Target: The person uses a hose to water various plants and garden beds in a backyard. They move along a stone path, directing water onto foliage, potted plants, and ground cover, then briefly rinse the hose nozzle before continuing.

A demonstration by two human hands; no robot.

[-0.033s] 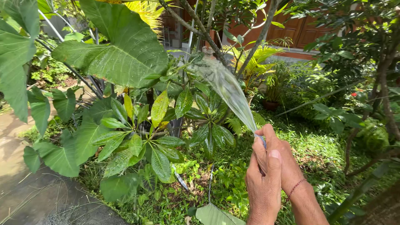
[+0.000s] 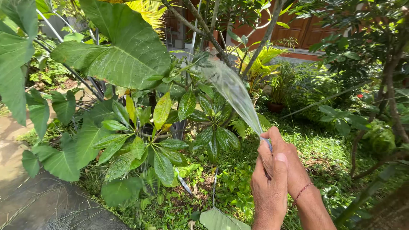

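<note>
A hose end (image 2: pixel 268 144) is gripped between both hands — the left hand (image 2: pixel 269 187) is wrapped around it from the front, the right hand (image 2: pixel 289 164) (a red cord is worn at its wrist) is pressed close behind. The nozzle is mostly hidden, apparently pinched by a fingertip. A flat fan of water (image 2: pixel 230 89) is thrown up and left onto the glossy-leaved shrub (image 2: pixel 162 140) — beneath a broad taro-like leaf (image 2: pixel 123 47).

My two hands (image 2: pixel 276 179) hide nearly all of the hose (image 2: pixel 267 142); my forearms are cut off at six o'clock.
</note>
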